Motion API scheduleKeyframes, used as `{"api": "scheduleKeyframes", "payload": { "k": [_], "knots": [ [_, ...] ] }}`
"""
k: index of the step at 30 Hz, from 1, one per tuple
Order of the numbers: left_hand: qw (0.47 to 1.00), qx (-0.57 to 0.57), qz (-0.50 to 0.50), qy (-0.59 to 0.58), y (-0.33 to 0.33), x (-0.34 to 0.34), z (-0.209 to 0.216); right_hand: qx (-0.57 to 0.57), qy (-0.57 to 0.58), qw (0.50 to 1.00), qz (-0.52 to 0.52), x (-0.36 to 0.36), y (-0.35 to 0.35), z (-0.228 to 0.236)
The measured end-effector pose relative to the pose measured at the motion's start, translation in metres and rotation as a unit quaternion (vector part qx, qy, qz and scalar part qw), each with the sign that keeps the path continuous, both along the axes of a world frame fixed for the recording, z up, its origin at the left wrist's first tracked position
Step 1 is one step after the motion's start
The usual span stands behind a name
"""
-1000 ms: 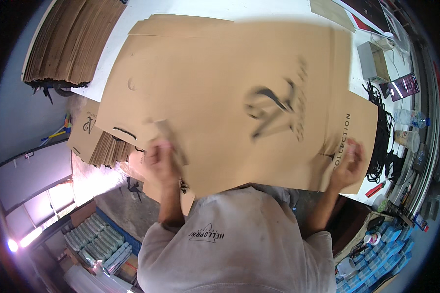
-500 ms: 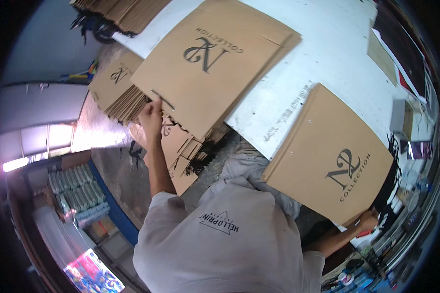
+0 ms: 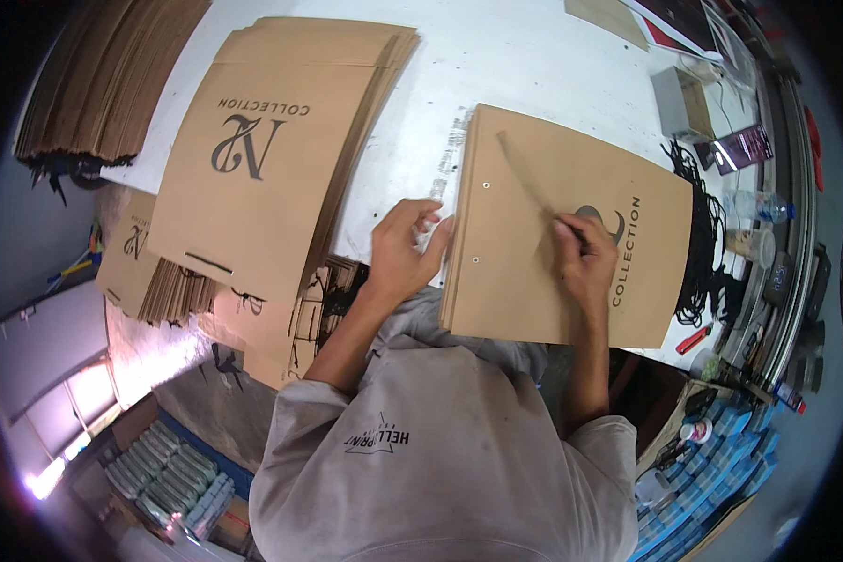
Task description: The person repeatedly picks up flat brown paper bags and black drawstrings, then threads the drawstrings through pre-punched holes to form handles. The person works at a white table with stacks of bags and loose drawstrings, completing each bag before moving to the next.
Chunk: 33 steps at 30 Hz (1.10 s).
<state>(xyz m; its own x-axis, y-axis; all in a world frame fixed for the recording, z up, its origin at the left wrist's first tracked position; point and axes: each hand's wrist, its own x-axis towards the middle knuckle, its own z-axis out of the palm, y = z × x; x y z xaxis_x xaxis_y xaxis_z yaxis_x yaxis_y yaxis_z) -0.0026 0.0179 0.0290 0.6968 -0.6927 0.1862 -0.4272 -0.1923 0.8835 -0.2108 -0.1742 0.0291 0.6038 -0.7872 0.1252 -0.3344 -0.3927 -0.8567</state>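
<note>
A stack of flat brown paper bags (image 3: pixel 525 290) lies before me on the white table, printed in black, with two eyelets near its left edge. Above the top bag, my right hand (image 3: pixel 588 258) pinches a dark cord (image 3: pixel 525 178), whose free length is blurred by motion. At the stack's left edge, my left hand (image 3: pixel 407 248) has its thumb and fingers apart; whether it touches the bags I cannot tell. Farther left lies another pile of brown paper bags (image 3: pixel 281 94), the top one with a black cord handle (image 3: pixel 209 262) threaded through.
A bundle of black cords (image 3: pixel 698 234) hangs along the right edge of the bag stack. Beyond are a phone (image 3: pixel 745 150), a plastic bottle (image 3: pixel 763 206) and a red cutter (image 3: pixel 693 339). More brown bags (image 3: pixel 112 75) are stacked at the far left.
My left hand has come from the left pile to the left edge of the right stack. The right hand has moved from beside the cords to over the top bag, now carrying a cord.
</note>
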Motion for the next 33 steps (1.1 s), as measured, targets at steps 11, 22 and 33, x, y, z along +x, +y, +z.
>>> {"api": "scheduleKeyframes", "payload": {
  "k": [11,22,33],
  "knots": [
    [0.992,0.043,-0.021,0.118,-0.048,-0.002,-0.035,-0.18,0.089,0.978,0.046,0.028,0.025,0.007],
    [0.913,-0.028,-0.019,0.407,-0.056,0.004,-0.027,-0.026,-0.038,0.995,0.083,0.077,0.01,-0.005],
    [0.914,-0.017,-0.12,0.388,-0.065,0.013,-0.02,-0.034,0.01,0.994,0.107,0.084,0.017,-0.005]
  ]
}}
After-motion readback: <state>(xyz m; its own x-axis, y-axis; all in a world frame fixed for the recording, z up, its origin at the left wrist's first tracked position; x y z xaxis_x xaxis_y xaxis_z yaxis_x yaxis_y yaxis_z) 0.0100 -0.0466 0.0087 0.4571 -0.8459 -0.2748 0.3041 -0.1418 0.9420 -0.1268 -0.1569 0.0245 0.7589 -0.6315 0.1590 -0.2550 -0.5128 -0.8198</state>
